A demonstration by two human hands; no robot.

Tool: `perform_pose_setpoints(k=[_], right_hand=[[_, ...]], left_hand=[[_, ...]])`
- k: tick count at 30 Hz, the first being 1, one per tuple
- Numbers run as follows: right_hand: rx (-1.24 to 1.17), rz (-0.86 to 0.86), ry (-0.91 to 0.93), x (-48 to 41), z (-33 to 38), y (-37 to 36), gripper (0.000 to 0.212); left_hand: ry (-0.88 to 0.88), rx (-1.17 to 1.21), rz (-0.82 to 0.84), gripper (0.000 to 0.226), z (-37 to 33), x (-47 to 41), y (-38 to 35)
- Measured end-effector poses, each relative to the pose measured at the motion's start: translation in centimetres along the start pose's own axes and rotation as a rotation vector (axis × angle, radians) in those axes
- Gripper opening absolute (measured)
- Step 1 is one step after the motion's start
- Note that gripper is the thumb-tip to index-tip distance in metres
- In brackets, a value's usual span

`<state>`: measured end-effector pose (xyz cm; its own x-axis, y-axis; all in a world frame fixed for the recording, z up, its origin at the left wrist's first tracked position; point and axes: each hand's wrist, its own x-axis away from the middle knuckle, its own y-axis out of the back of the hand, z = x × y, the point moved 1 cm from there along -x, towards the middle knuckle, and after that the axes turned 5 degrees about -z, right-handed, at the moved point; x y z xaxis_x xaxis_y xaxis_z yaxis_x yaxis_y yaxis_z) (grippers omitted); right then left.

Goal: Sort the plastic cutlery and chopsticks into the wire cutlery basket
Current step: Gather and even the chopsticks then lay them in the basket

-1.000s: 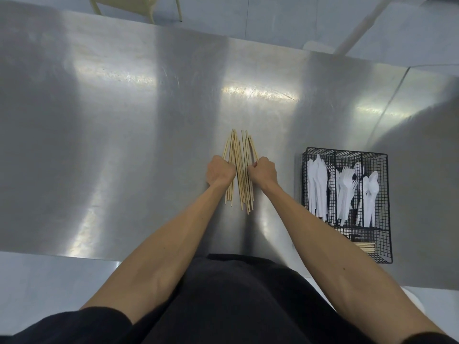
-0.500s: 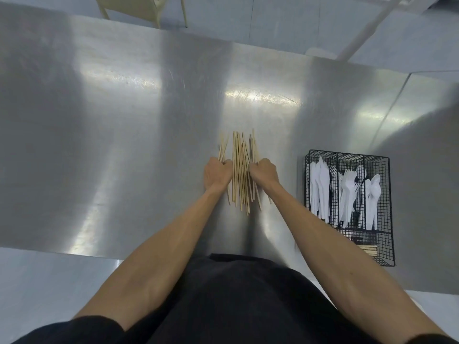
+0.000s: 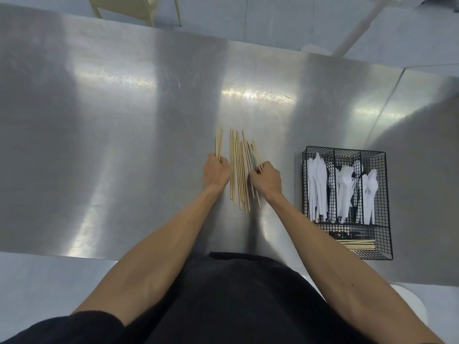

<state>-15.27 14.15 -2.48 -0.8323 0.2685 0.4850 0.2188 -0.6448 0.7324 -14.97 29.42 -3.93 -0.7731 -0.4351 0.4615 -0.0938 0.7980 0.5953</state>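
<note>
My left hand (image 3: 216, 172) grips two pale wooden chopsticks (image 3: 219, 144), my right hand (image 3: 267, 180) pinches a few more; the loose pile (image 3: 238, 170) lies on the steel desk (image 3: 124, 120) between my curled fingers (image 3: 224, 163), left of the black wire basket (image 3: 344, 150).

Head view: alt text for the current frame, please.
A left hand grips a few wooden chopsticks and a right hand pinches others from a spread on a steel table. A wire basket to the right holds white plastic cutlery.

Chopsticks (image 3: 238, 170) lie mid-frame on the table (image 3: 99, 120) between both hands — the wire basket (image 3: 382, 194) at right holds cutlery (image 3: 342, 189), a chair (image 3: 139, 8) behind.
</note>
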Motion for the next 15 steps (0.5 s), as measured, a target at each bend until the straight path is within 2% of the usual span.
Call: perform_pose_setpoints(k=[6, 15], right_hand=[[0.1, -0.007, -0.042, 0.3, 0.9, -0.7, 0.014], [0.137, 0.106, -0.093, -0.3, 1.8, -0.8, 0.013]], left_hand=[[0.077, -0.051, 0.035, 0.029, -0.1, -1.1, -1.4], [0.239, -0.061, 0.039, 0.025, -1.2, -2.1, -2.1]])
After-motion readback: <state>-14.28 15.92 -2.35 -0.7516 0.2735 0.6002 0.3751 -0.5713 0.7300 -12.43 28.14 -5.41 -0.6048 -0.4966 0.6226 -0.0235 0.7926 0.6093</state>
